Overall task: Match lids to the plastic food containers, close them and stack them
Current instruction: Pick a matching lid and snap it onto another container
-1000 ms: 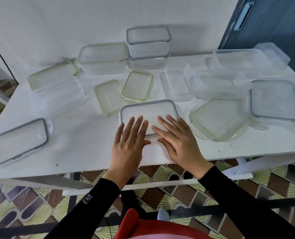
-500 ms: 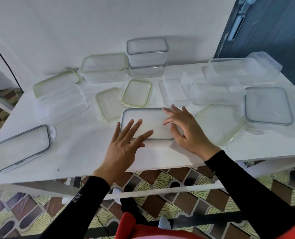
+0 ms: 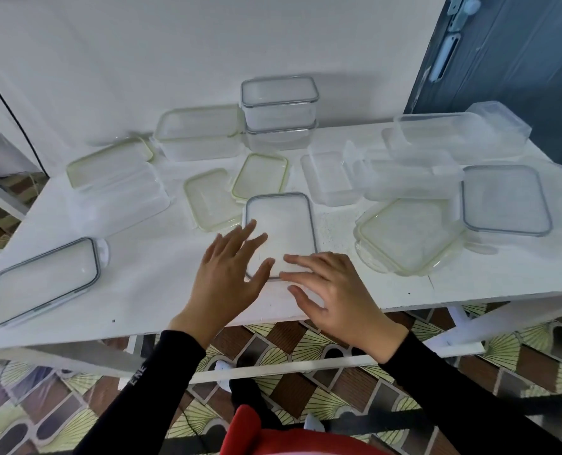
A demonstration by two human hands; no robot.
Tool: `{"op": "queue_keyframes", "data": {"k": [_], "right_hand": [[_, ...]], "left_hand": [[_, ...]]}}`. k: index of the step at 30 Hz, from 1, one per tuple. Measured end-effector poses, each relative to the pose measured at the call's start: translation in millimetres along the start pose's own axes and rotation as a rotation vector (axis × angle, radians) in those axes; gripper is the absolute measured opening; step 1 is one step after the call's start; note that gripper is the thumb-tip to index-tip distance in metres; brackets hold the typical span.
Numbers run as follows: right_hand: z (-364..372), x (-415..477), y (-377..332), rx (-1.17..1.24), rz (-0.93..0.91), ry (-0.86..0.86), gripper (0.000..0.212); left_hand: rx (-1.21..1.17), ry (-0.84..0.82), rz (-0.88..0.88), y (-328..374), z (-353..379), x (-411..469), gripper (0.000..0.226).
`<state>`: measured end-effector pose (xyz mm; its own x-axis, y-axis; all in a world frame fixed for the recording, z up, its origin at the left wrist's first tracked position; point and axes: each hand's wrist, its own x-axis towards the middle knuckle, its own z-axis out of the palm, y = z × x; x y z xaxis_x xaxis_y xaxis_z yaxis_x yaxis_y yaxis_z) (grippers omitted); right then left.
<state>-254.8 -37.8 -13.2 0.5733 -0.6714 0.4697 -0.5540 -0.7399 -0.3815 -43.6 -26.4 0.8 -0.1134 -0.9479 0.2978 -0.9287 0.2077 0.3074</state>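
1. Grey-rimmed lid point(image 3: 281, 224) lies flat mid-way across the white table point(image 3: 161, 280), at 12 o'clock from both hands; its long axis runs 12 to 6, short end toward the person
2. Left hand point(image 3: 230, 277): fingers straight and spread, laid over the lid's near-left corner, gripping nothing
3. Right hand point(image 3: 335, 290): fingers straight, pointing toward 9 o'clock along the near edge, gripping nothing
4. Left hand reaches further onto the lid; cannot tell whether a container sits beneath
5. Judgement: pressing or squaring comes next; the closed stack point(image 3: 279, 113) waits at 12 o'clock by the wall
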Motion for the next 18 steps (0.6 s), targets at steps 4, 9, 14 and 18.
{"op": "queue_keyframes", "data": {"k": [4, 9, 14, 18], "right_hand": [[6.0, -1.1, 8.0, 0.085, 0.103, -0.061, 0.045], [9.0, -6.8, 12.4, 0.190, 0.076, -0.114, 0.044], [10.1, -7.0, 13.4, 0.260, 0.081, -0.102, 0.043], [18.9, -9.2, 11.3, 0.219, 0.071, -0.025, 0.039]], "left_hand": [[-0.130, 0.089, 0.097, 8.1, 5.4, -12.1, 0.043], [-0.213, -0.025, 0.177, -2.4, 14.1, -23.2, 0.060], [-0.230, -0.053, 0.195, -5.3, 18.2, -25.5, 0.060], [-0.206, 0.065, 0.193, -0.6, 27.9, -29.3, 0.055]]}}
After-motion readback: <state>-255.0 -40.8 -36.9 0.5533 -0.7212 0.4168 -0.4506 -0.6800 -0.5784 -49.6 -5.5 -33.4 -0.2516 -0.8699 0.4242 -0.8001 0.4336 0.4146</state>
